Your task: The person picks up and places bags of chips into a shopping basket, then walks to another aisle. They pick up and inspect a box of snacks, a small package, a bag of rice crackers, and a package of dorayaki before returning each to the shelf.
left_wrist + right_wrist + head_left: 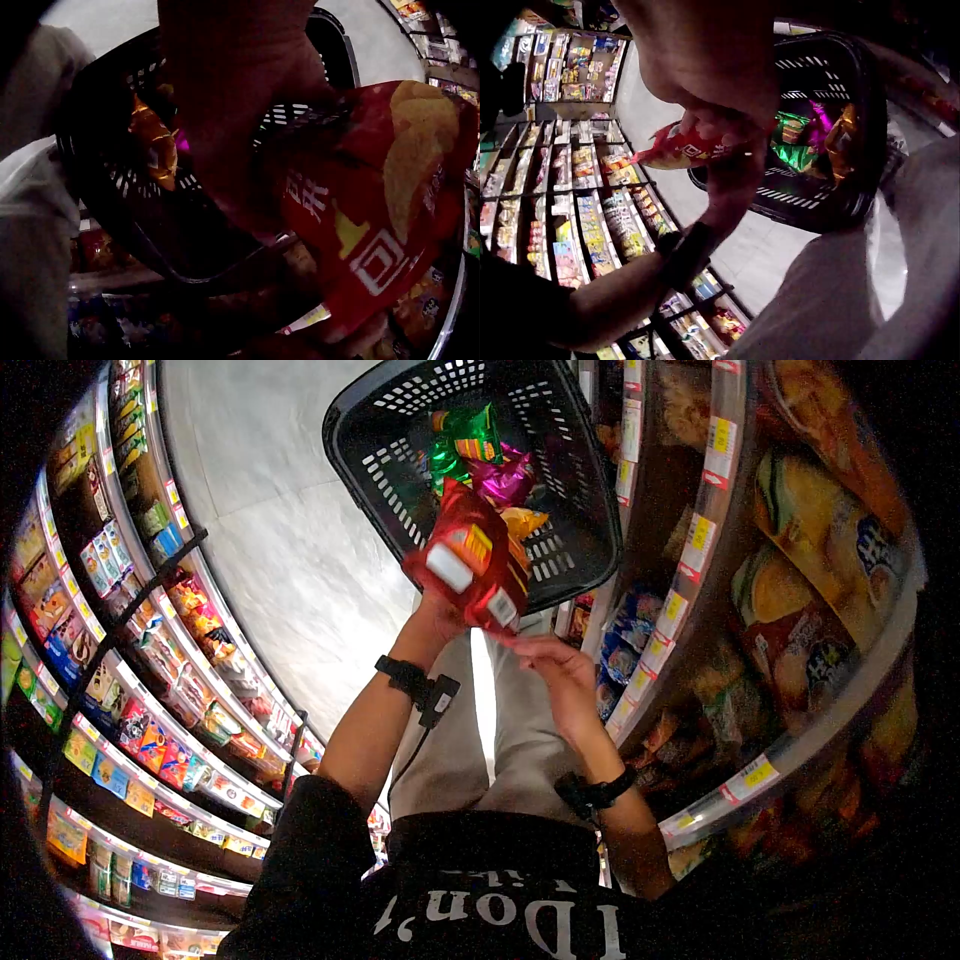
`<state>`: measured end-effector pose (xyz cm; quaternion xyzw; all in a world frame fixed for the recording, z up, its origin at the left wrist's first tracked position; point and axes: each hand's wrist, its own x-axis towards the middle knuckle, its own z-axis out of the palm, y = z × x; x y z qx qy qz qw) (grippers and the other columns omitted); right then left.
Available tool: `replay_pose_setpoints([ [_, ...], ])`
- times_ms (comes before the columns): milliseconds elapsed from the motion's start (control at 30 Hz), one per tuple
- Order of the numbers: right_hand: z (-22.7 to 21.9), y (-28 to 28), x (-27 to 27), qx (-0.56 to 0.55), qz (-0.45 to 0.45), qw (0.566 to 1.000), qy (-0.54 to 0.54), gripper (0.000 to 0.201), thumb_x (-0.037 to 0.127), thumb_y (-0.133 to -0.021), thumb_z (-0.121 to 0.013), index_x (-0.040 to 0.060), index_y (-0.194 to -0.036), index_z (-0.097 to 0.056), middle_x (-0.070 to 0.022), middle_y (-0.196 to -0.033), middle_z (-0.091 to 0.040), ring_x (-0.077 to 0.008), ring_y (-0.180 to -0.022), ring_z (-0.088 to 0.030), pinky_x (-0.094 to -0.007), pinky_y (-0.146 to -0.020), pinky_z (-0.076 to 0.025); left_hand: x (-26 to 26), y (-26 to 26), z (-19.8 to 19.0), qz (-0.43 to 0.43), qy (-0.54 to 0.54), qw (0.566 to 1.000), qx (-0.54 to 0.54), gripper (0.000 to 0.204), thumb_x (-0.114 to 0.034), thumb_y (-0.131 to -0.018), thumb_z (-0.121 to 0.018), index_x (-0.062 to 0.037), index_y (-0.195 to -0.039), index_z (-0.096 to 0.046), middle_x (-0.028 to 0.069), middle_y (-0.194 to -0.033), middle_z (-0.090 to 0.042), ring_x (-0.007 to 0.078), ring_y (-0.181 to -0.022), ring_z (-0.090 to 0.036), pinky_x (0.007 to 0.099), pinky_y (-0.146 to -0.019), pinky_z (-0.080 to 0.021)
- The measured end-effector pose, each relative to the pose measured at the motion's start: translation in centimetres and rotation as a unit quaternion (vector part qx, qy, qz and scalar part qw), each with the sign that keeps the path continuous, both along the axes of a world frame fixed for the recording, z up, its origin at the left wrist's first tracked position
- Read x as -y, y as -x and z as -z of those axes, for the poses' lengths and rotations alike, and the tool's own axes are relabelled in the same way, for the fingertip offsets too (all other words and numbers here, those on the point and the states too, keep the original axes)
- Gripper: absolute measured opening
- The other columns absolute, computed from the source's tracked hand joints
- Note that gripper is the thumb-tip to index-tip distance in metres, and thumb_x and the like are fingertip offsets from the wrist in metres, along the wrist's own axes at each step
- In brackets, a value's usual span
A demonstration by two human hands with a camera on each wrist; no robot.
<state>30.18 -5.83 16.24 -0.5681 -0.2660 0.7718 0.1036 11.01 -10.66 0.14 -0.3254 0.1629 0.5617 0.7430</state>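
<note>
A red chip bag (478, 565) is above the near end of the black basket (400, 532). My left hand (440, 618) grips it from beneath and the left side; in the left wrist view that hand (244, 150) covers one side of the bag (375, 187). At the bag's near corner, the fingertips of my right hand (562, 678) pinch its edge. In the right wrist view, curled fingers (716, 126) lie over the red bag (673, 150). Green (474, 432), purple (504, 476) and orange (524, 520) packets lie in the basket.
Snack shelves (150, 690) curve along the left, and a shelf of large bags (810, 560) stands close on the right. Pale floor (270, 510) shows between the left shelves and the basket. Legs in light trousers (520, 760) are just below the hands.
</note>
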Motion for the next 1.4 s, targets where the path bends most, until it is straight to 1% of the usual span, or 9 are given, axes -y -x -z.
replay_pose_setpoints([
  [100,-0.6,-1.3,0.3,-0.011,-0.110,0.992,-0.056,0.029,-0.009,-0.097,-0.049,-0.0030,-0.113,-0.072,-0.0098,-0.117,-0.071,-0.0171,-0.105,-0.064,-0.0313,-0.094,-0.050,-0.2,0.1,-1.2,-0.075,-0.224,0.970,0.051,0.056,-0.049,-0.108,-0.038,-0.0113,-0.146,-0.052,0.0130,-0.135,-0.065,0.0308,-0.119,-0.065,0.0454,-0.104,-0.053],
  [167,0.0,-2.6,1.0,-0.001,-0.140,0.988,-0.063,0.019,-0.002,-0.098,-0.053,-0.0015,-0.104,-0.071,-0.0083,-0.107,-0.072,-0.0181,-0.106,-0.066,-0.0303,-0.097,-0.049,-2.8,0.9,-7.3,0.175,0.105,0.969,-0.139,0.053,-0.039,-0.107,-0.048,-0.0084,-0.151,-0.046,0.0109,-0.139,-0.062,0.0285,-0.123,-0.063,0.0407,-0.106,-0.052],
  [300,-0.9,-4.6,-0.6,0.078,-0.014,0.992,-0.101,0.028,0.008,-0.098,-0.064,0.0002,-0.124,-0.060,-0.0137,-0.124,-0.068,-0.0200,-0.112,-0.064,-0.0338,-0.099,-0.050,-6.5,-0.3,-9.5,0.142,-0.017,0.933,-0.332,0.064,-0.022,-0.099,-0.067,-0.0059,-0.154,-0.040,0.0091,-0.144,-0.057,0.0238,-0.127,-0.060,0.0367,-0.108,-0.050],
  [367,-3.8,-3.6,-3.5,0.082,0.030,0.992,-0.087,0.053,0.013,-0.094,-0.072,0.0023,-0.141,-0.047,-0.0157,-0.134,-0.063,-0.0221,-0.118,-0.061,-0.0364,-0.101,-0.051,-7.7,0.0,-10.5,0.210,-0.152,0.776,-0.575,0.086,-0.007,-0.084,-0.083,-0.0052,-0.156,-0.036,0.0090,-0.147,-0.053,0.0195,-0.130,-0.056,0.0359,-0.109,-0.047],
  [633,-10.2,-2.9,-6.2,0.240,-0.106,0.928,-0.265,0.111,0.038,-0.068,-0.098,0.0021,-0.150,-0.033,-0.0157,-0.136,-0.058,-0.0283,-0.122,-0.059,-0.0445,-0.105,-0.047,-9.3,-2.8,-17.3,0.196,-0.258,0.597,-0.734,0.109,-0.026,-0.065,-0.099,-0.0047,-0.155,-0.041,0.0131,-0.149,-0.051,0.0286,-0.137,-0.050,0.0404,-0.116,-0.038],
  [867,-15.0,-7.2,-4.4,0.257,0.053,0.906,-0.331,0.091,0.019,-0.071,-0.097,0.0031,-0.141,-0.041,-0.0128,-0.131,-0.060,-0.0274,-0.115,-0.064,-0.0426,-0.098,-0.054,-9.8,-3.8,-20.5,0.061,-0.249,0.799,-0.543,0.106,-0.056,-0.093,-0.070,-0.0100,-0.165,-0.008,0.0237,-0.142,-0.056,0.0347,-0.129,-0.060,0.0461,-0.111,-0.044],
  [1167,-24.2,-21.4,4.0,0.551,0.239,0.646,-0.470,0.084,0.057,-0.097,-0.062,0.0067,-0.157,-0.031,-0.0165,-0.159,-0.040,-0.0383,-0.141,-0.046,-0.0550,-0.117,-0.041,-2.3,-1.9,-12.1,0.287,-0.160,0.751,-0.573,0.064,-0.045,-0.109,-0.048,-0.0057,-0.157,-0.035,0.0167,-0.139,-0.060,0.0242,-0.118,-0.064,0.0381,-0.103,-0.047],
  [1233,-25.9,-28.8,4.6,0.697,-0.253,0.181,-0.647,0.076,0.055,-0.102,-0.053,0.0023,-0.154,-0.034,-0.0203,-0.156,-0.044,-0.0387,-0.135,-0.052,-0.0568,-0.114,-0.044,0.0,-1.4,-9.9,0.435,-0.169,0.633,-0.617,0.060,-0.043,-0.110,-0.046,-0.0036,-0.154,-0.040,0.0138,-0.138,-0.061,0.0225,-0.118,-0.064,0.0360,-0.101,-0.048],
  [1400,-30.1,-28.9,1.6,0.572,0.286,0.555,-0.531,0.081,0.024,-0.089,-0.082,-0.0045,-0.151,-0.037,-0.0280,-0.144,-0.053,-0.0384,-0.123,-0.061,-0.0482,-0.102,-0.055,3.0,0.5,-7.6,0.630,-0.181,0.401,-0.640,0.071,-0.053,-0.100,-0.060,0.0016,-0.144,-0.050,0.0283,-0.129,-0.065,0.0374,-0.113,-0.068,0.0426,-0.097,-0.053],
])
